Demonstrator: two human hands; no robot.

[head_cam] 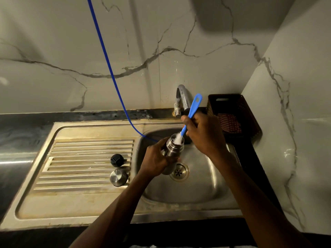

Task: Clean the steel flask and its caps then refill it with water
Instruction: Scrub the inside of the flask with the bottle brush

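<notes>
My left hand point(157, 159) grips the body of the steel flask point(174, 146) and holds it tilted over the sink basin point(202, 178), its open mouth up and to the right. My right hand point(200, 133) grips the blue handle of a bottle brush point(192, 110). The brush's white bristles sit in the flask's mouth. On the ribbed drainboard point(80, 163) to the left lie a black inner cap point(116, 159) and a steel outer cap point(118, 177), both apart from my hands.
A curved steel tap point(181, 97) stands behind the basin, with no water visibly running. A thin blue hose point(105, 56) hangs from above into the basin. A dark plastic basket point(232, 113) with a striped cloth sits at the right. Marble walls close the back and right.
</notes>
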